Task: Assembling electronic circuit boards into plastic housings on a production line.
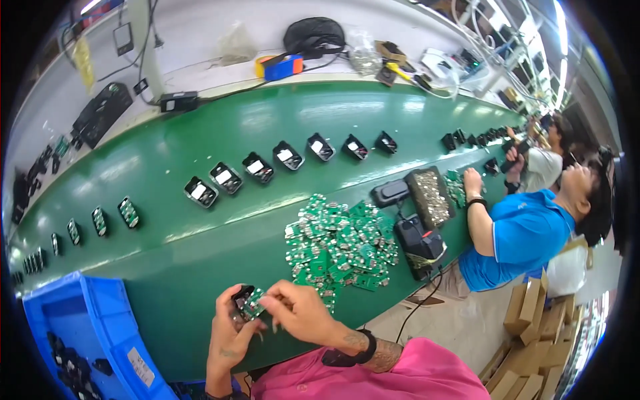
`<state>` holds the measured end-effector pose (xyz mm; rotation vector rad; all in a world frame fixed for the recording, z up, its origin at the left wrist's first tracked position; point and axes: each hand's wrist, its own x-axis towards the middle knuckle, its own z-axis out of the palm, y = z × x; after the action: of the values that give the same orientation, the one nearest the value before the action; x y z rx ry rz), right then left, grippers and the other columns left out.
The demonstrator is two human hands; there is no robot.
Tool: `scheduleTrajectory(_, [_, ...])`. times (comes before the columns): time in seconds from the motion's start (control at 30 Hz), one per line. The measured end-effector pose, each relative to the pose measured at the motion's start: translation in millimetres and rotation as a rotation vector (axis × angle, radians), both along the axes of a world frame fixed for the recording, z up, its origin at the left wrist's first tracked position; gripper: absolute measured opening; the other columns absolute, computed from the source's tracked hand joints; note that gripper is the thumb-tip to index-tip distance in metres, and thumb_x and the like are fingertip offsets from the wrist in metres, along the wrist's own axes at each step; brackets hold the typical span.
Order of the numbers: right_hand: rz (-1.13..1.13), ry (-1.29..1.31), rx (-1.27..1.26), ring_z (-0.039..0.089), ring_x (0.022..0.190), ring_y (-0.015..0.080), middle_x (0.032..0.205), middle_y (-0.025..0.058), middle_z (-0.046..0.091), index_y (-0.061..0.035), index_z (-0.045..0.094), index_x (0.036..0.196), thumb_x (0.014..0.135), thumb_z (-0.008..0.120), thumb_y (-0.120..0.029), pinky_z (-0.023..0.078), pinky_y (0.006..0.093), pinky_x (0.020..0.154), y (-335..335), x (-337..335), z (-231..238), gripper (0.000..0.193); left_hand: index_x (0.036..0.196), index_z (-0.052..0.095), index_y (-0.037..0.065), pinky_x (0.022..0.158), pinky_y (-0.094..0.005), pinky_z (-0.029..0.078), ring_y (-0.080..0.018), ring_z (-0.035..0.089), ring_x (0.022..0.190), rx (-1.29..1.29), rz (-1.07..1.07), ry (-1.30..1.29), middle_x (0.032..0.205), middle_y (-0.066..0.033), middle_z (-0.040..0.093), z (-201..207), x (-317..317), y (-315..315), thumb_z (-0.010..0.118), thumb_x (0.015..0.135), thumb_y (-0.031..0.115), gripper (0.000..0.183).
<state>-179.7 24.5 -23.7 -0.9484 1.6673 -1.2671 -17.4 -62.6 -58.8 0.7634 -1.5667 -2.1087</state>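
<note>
Above the bench's near edge, my left hand [227, 335] is closed around a small black plastic housing [241, 295], its open side facing up. My right hand [303, 312] pinches a small green circuit board [254, 303] against the housing's opening. Whether the board is fully inside cannot be made out, as fingers cover part of it. Just beyond my right hand, a heap of loose green circuit boards [340, 243] spreads over the green bench [180, 273].
A row of black housings with white inserts [255, 168] crosses the bench. Green-boarded housings [129, 212] stand farther left. A blue crate [100, 313] holds black parts. Right of the heap are a metal-filled tray [431, 198] and black device [419, 241]. A co-worker in blue [527, 223] sits at right.
</note>
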Motion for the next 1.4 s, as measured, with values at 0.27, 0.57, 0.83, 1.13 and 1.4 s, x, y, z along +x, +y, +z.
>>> scheduleTrajectory(0.27, [-0.02,-0.027,-0.167,0.057,0.059,0.0066,0.069,0.0016,0.058,0.0026,0.062,0.089,0.097,0.061,-0.012,0.044,0.0228,0.053,-0.9,2.7,-21.9,0.017,0.136,0.04,0.002,0.077,-0.0287,0.058,-0.0201,0.064,0.1,-0.076,0.145,0.074,0.123,-0.0147,0.054,-10.8,-16.5,7.7,0.059,0.082,-0.017,0.06])
scheduleTrajectory(0.57, [0.205,0.119,0.003,0.062,0.063,0.0199,0.073,0.0095,0.064,0.0007,0.066,0.085,0.095,0.063,-0.018,0.047,0.0327,0.058,2.6,-3.7,6.6,0.021,0.126,0.06,0.004,0.07,-0.0266,0.057,-0.0187,0.068,0.095,-0.498,0.373,0.066,0.126,-0.0129,0.055,-9.2,-20.3,14.7,0.063,0.082,-0.008,0.045])
scheduleTrajectory(0.83, [0.138,0.332,-0.195,0.059,0.057,0.0252,0.066,0.0124,0.06,0.0004,0.065,0.077,0.091,0.066,-0.014,0.044,0.0359,0.053,2.4,5.8,-4.7,0.02,0.123,0.061,0.0,0.088,-0.0316,0.053,-0.0205,0.066,0.1,-0.597,0.553,-0.058,0.114,-0.0143,0.066,-15.5,-24.4,27.0,0.056,0.086,-0.006,0.038])
scheduleTrajectory(1.13, [0.092,0.469,-0.084,0.051,0.048,0.0234,0.06,0.0113,0.054,-0.0006,0.058,0.066,0.09,0.07,-0.019,0.038,0.0362,0.046,-2.8,-8.3,-3.1,0.032,0.138,0.045,0.001,0.062,-0.0233,0.053,-0.0118,0.065,0.086,-0.078,0.232,0.121,0.118,-0.0135,0.062,7.8,-15.7,19.5,0.051,0.096,0.001,0.042])
scheduleTrajectory(1.4, [-0.021,0.132,-0.052,0.063,0.06,0.0229,0.079,0.0138,0.067,0.0014,0.06,0.121,0.095,0.062,-0.012,0.05,0.0329,0.057,-2.7,9.3,-10.6,0.03,0.13,0.049,-0.001,0.043,-0.0255,0.045,-0.0112,0.059,0.05,-0.119,0.357,-0.057,0.091,-0.011,0.066,6.6,-25.7,28.1,0.049,0.101,0.01,0.031])
